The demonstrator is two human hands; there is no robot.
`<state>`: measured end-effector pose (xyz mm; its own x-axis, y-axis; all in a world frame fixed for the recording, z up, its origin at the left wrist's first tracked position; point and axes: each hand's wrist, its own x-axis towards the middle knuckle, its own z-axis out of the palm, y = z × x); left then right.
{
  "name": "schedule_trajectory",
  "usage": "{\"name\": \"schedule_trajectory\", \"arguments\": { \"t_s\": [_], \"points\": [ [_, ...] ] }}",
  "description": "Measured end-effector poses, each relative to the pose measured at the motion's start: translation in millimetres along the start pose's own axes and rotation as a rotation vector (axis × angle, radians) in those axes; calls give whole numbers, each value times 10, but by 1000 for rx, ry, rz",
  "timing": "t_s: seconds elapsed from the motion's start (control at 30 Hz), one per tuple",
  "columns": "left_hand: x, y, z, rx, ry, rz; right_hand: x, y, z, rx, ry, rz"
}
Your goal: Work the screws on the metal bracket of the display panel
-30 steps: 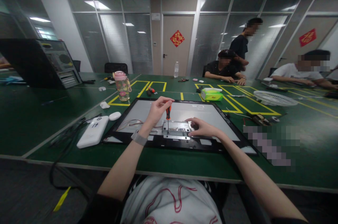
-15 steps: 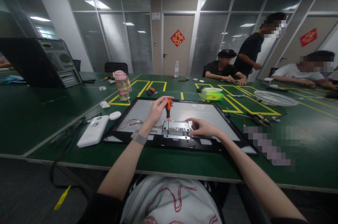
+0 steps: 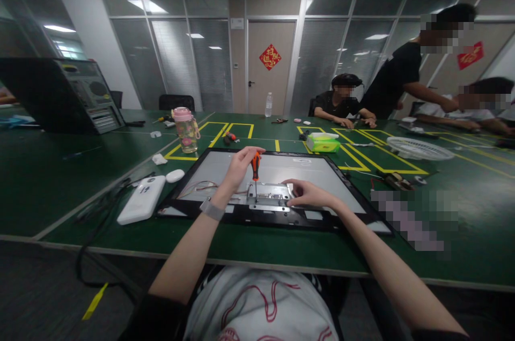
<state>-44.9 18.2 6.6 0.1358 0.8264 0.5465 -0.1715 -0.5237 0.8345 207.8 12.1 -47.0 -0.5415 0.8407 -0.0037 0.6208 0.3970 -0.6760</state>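
Observation:
My left hand (image 3: 242,167) grips the orange-and-black handle of a screwdriver (image 3: 256,168) from above. The screwdriver stands upright, its tip down at the left front edge of a silver metal bracket (image 3: 267,191). Thumb and fingers of my right hand (image 3: 308,193) close around the right end of this bracket. Beneath it lies a flat display panel (image 3: 322,167) with a black frame and a grey back. Thin wires (image 3: 205,186) run across the panel left of the bracket. Whether the tip sits in a screw is too small to tell.
Left of the panel are a white power bank (image 3: 142,200), a white oval case (image 3: 175,176) and black cables (image 3: 107,207). A pink-lidded bottle (image 3: 186,131), a green tissue pack (image 3: 323,142) and a white fan grille (image 3: 419,149) stand beyond. A computer case (image 3: 86,95) is far left.
Both my hands stay nearly where they were; the screwdriver handle has shifted or turned very slightly. In the background, the standing person has moved right and stretches an arm towards a seated person.

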Motion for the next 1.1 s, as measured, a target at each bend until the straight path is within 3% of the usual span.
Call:
{"name": "schedule_trajectory", "arguments": {
  "t_s": [0.13, 0.3, 0.43, 0.7, 0.93, 1.1],
  "points": [
    [-1, -5, -17, 101, 3, 30, -6, -4, -4, 8, -3, 4],
    [9, -44, -7, -102, -53, -40, 0, 15, 0, 20, -9, -8],
    [7, -40, 6, -141, -72, -56, 0, 12, 2, 21, -5, -2],
    [-2, 10, -8, 171, 67, 40, -2, 7, 0, 16, -4, -3],
    [28, -51, -18, -121, -7, -58, -2, -15, -6, 12, -8, -4],
    [8, -16, -13, 69, 20, -6, -3, -17, -6, 19, -14, 5]
  ]
}}
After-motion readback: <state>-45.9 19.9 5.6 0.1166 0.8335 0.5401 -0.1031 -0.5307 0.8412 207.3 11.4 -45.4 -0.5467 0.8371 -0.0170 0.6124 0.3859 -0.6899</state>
